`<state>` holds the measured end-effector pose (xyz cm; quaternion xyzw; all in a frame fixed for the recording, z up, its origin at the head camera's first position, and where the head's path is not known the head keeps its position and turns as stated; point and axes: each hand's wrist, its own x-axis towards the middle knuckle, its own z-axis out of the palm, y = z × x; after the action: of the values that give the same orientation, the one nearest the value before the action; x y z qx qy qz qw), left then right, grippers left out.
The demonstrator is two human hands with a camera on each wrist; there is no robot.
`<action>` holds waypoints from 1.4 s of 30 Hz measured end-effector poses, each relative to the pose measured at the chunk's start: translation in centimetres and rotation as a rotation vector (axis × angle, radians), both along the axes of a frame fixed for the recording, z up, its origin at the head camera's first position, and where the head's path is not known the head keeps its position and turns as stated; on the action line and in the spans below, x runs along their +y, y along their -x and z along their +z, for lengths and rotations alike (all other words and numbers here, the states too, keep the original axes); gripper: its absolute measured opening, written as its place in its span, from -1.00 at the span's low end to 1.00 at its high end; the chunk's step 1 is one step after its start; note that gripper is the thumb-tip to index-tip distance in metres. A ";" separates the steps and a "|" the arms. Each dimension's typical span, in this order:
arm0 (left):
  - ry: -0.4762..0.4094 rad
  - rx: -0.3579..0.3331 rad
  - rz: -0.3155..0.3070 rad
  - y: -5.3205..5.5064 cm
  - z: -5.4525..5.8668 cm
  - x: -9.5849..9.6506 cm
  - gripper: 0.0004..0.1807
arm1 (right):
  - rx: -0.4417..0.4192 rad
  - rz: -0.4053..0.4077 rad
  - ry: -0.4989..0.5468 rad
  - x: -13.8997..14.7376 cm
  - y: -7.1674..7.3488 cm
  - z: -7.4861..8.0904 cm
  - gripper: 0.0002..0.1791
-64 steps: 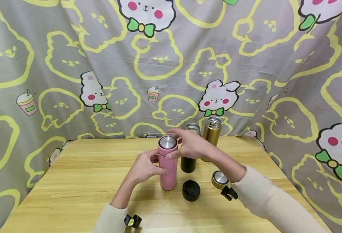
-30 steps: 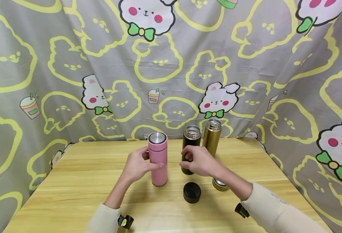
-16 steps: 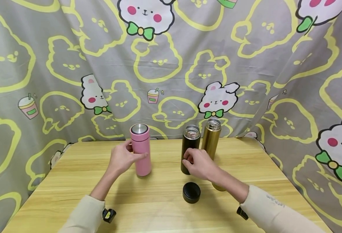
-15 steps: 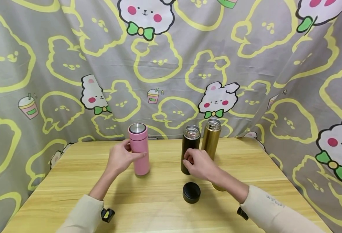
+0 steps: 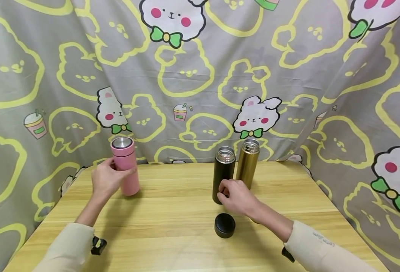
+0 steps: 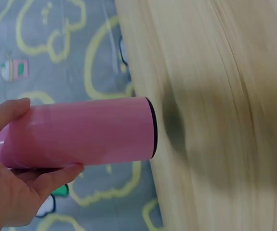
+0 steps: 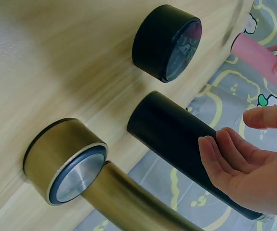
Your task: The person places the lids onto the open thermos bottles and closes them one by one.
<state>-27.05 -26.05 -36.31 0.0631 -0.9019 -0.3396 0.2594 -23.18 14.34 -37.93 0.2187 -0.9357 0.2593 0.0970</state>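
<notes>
My left hand (image 5: pixel 107 178) grips a pink thermos bottle (image 5: pixel 130 177) with its steel-topped lid on, at the left back of the table. In the left wrist view its dark base hangs just off the wood, with a shadow beside it. Loosely curled and holding nothing, my right hand (image 5: pixel 238 197) hovers in front of an uncapped black thermos bottle (image 5: pixel 222 173). Behind that stands an uncapped gold thermos bottle (image 5: pixel 247 162). A black lid (image 5: pixel 225 225) lies nearer me. The gold lid (image 7: pixel 66 161) shows in the right wrist view; my right forearm mostly covers it in the head view.
The wooden table (image 5: pixel 166 234) reaches back to a grey patterned curtain (image 5: pixel 193 75), which also hangs along both sides. A small black device is strapped at each wrist.
The right hand has let go of the pink thermos bottle and drawn back before the black one. The left hand has carried the pink bottle leftward and back.
</notes>
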 end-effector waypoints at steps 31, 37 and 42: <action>-0.103 -0.100 0.248 0.7 -2.2 -5.9 -0.20 | -0.006 0.005 -0.056 2.0 -1.0 -1.3 -0.95; -0.078 -0.124 0.217 0.6 -2.2 -6.1 -0.17 | -0.011 0.003 -0.052 2.0 -0.9 -1.3 -0.95; -0.048 -0.136 0.179 0.4 -2.2 -6.4 -0.17 | -0.004 0.000 -0.050 2.1 -1.0 -1.4 -0.96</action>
<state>-27.47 -32.41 -38.48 0.1723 -0.8997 -0.3318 0.2254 -22.22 16.41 -39.34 0.2205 -0.9422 0.2360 0.0898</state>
